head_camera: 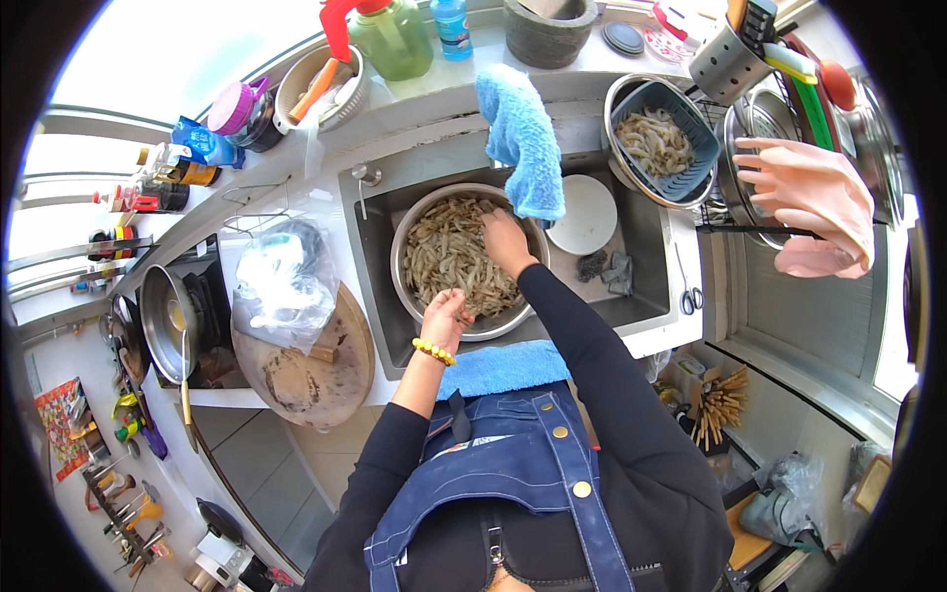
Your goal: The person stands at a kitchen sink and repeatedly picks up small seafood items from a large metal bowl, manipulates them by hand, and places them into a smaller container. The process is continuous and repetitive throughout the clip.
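A large round metal basin (542,268) full of raw shrimp (444,248) stands in the left part of the sink. My right hand (507,240) reaches into the shrimp near the basin's upper right side, its fingertips partly among them. At the near edge of the basin is my left hand (446,318), with thumb and fingers pinched together; whether a shrimp is between them is too small to tell. A blue-grey plastic basket (703,122) holding more shrimp (655,142) sits in a metal bowl (615,163) at the sink's upper right corner.
A blue towel (521,140) covers the faucet above the basin. Right of it lie a white round lid or plate (584,214), a scouring pad (591,266) and a grey cloth (618,274). Scissors (688,288) rest on the right counter. A round chopping board (296,377) bears a plastic bag (285,281).
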`<state>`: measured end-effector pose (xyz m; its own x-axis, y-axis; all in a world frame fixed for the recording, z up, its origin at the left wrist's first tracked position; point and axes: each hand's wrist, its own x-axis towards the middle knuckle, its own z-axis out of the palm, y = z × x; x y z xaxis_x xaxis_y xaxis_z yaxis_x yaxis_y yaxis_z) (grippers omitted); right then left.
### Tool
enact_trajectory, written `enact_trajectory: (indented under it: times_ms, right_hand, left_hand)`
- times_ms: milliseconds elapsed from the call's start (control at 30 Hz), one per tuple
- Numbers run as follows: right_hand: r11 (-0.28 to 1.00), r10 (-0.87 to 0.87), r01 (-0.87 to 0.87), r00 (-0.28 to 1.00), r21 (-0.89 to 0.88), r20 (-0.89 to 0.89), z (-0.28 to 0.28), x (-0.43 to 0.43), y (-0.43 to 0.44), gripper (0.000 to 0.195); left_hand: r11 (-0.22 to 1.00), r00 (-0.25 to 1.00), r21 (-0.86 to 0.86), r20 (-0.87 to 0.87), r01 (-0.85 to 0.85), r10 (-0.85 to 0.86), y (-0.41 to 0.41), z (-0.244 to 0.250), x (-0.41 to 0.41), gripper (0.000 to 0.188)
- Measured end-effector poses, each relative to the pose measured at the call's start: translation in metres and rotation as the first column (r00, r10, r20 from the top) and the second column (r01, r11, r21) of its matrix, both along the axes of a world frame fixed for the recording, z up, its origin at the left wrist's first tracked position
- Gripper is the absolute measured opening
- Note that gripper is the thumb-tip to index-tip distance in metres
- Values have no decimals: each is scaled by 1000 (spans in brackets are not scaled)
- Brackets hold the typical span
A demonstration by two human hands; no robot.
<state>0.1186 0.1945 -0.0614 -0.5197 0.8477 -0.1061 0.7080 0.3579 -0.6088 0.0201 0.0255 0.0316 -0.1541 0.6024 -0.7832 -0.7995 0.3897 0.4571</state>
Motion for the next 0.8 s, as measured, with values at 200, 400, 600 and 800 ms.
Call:
enact_trajectory:
  times_ms: [200,400,600,800]
  right_hand:
    - [995,92,-96,948,-1,305,-21,-39,29,20]
    - [993,99,-77,961,-91,258,-25,-45,41,18]
    - [986,140,-119,973,-119,181,-21,-26,15,16]
    - [989,23,-32,998,142,60,5,-32,17,13]
  left_hand:
    - [997,996,12,40,-79,78,-23,4,-7,3]
    - [996,996,-31,34,-87,88,-23,9,-10,9]
    - [996,996,-48,40,-78,80,-18,7,-10,9]
    - [996,997,-53,44,-68,70,-17,1,-8,9]
